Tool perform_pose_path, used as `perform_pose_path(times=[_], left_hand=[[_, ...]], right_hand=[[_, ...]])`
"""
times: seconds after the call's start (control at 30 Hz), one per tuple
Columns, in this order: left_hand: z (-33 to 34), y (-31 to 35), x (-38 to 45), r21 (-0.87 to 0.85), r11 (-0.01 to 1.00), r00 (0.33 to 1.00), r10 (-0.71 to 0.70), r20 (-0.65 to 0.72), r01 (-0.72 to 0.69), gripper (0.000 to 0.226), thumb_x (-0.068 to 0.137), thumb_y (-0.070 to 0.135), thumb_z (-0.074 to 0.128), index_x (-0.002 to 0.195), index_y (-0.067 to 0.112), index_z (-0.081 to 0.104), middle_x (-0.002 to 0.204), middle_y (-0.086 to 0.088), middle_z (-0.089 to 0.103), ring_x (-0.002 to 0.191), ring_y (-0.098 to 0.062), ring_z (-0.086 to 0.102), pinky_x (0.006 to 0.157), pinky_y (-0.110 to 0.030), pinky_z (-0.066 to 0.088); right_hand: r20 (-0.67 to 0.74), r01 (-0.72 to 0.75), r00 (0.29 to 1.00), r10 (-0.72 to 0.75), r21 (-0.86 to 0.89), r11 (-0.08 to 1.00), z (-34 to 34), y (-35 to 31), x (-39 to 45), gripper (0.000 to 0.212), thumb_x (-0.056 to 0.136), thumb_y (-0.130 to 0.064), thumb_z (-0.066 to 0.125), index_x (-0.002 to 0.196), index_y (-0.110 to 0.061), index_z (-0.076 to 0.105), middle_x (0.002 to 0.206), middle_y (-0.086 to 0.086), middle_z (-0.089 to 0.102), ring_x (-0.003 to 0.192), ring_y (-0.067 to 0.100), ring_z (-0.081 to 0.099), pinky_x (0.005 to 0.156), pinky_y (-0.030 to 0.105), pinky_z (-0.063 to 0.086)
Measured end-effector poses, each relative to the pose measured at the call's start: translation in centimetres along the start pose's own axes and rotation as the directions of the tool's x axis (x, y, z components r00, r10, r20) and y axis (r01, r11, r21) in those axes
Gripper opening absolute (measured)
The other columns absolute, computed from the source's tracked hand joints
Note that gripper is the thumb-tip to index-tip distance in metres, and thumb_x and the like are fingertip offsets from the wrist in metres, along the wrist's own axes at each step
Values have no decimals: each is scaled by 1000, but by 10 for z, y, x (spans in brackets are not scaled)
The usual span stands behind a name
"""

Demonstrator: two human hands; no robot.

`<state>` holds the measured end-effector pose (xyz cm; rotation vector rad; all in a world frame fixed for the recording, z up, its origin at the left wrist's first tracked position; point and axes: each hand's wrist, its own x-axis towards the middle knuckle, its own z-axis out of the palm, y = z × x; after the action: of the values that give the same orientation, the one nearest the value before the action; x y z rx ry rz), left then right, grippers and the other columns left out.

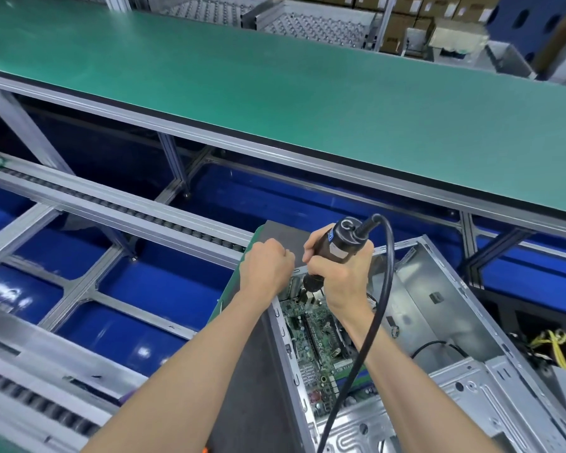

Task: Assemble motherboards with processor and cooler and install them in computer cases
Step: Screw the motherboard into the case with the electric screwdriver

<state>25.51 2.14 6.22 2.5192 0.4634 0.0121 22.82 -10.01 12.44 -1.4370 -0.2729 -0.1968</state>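
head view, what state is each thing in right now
computer case: lying on its side, side panel off, interior exposed
motherboard: seated inside the case
electric screwdriver: held upright, tip down at the board's far end
right hand: gripping the screwdriver
left hand: fingers curled at the case's far edge
screwdriver cable: looping over the case

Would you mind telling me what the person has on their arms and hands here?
Nothing shows: the left hand and right hand are bare, with no gloves, rings, watch or wrist strap visible. Both forearms are uncovered down to the frame's lower edge; no sleeve appears.

Factory assembly line, green conveyor belt (pixel 275 93), roller tracks (pixel 118 207), stacked cartons (pixel 438 8)
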Motion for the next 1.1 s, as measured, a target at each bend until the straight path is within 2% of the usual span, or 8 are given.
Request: perform_pose_path(times=[0.17, 0.33, 0.5, 0.57, 0.77, 0.87, 0.97, 1.1], left_hand=[[1, 1, 1, 7, 1000, 1000, 5, -3, -5, 41, 97, 41, 53, 72, 9, 63, 80, -11, 63, 73, -34, 57, 61, -35, 44], [1, 1, -1, 2, 1000, 1000, -4, -24, 4, 38, 96, 38, 52, 71, 10, 61, 71, -5, 54, 69, -31, 53, 60, -35, 43], [1, 1, 0, 15, 1000, 1000, -1, -29, 1, 32, 93, 30, 48, 74, 10, 63, 77, -9, 58, 70, -33, 55, 62, -37, 46], [2, 1, 1, 18, 1000, 999, -3, -33, 4, 30, 93, 29, 48, 75, 9, 62, 77, -9, 57, 68, -32, 53, 61, -37, 45], [4, -1, 3, 40, 999, 999, 18, -28, -17, 35, 97, 37, 51, 78, 9, 58, 81, -11, 60, 73, -36, 56, 62, -36, 44], [5, -1, 2, 44, 999, 1000, 20, -22, -19, 39, 99, 39, 48, 78, 9, 61, 84, -12, 65, 74, -36, 58, 64, -38, 49], [5, 0, 3, 35, 999, 1000, 5, -18, -4, 34, 95, 31, 46, 73, 10, 60, 83, -13, 65, 74, -36, 59, 68, -41, 53], [7, -2, 4, 28, 1000, 999, 11, -36, -10, 26, 92, 25, 48, 71, 12, 57, 78, -9, 56, 69, -33, 54, 62, -37, 42]], right_hand=[[-2, 15, 1000, -15, 7, 1000, 1, 0, -4, 14, 56, 11, 57, 68, 5, 62, 65, 13, 62, 62, 26, 57, 61, 32, 48], [44, 42, 998, -43, 12, 999, -2, -1, 0, 17, 57, 13, 57, 70, 3, 63, 64, 8, 62, 60, 21, 57, 60, 27, 49], [36, 76, 996, -79, 70, 995, -7, 8, 0, 38, 54, 13, 57, 69, -20, 67, 63, 2, 64, 58, 21, 58, 59, 29, 48], [52, 79, 995, -82, 58, 995, -7, 10, 0, 39, 53, 11, 57, 69, -23, 67, 63, 1, 64, 58, 21, 58, 59, 29, 47], [224, 27, 974, -33, 33, 999, 0, 7, 2, 27, 55, 13, 55, 74, -3, 64, 68, 0, 65, 63, 19, 59, 63, 27, 49], [229, 24, 973, -27, 16, 1000, -1, 6, 3, 21, 54, 13, 55, 70, 0, 61, 65, 1, 63, 62, 16, 58, 62, 24, 48], [193, 38, 980, -40, 10, 999, -6, 8, 8, 25, 52, 5, 58, 64, -17, 63, 63, 0, 62, 60, 20, 55, 61, 26, 46], [172, 56, 984, -54, -10, 998, -9, 11, 11, 22, 52, -8, 61, 62, -28, 63, 61, -1, 62, 59, 24, 55, 60, 32, 46]])
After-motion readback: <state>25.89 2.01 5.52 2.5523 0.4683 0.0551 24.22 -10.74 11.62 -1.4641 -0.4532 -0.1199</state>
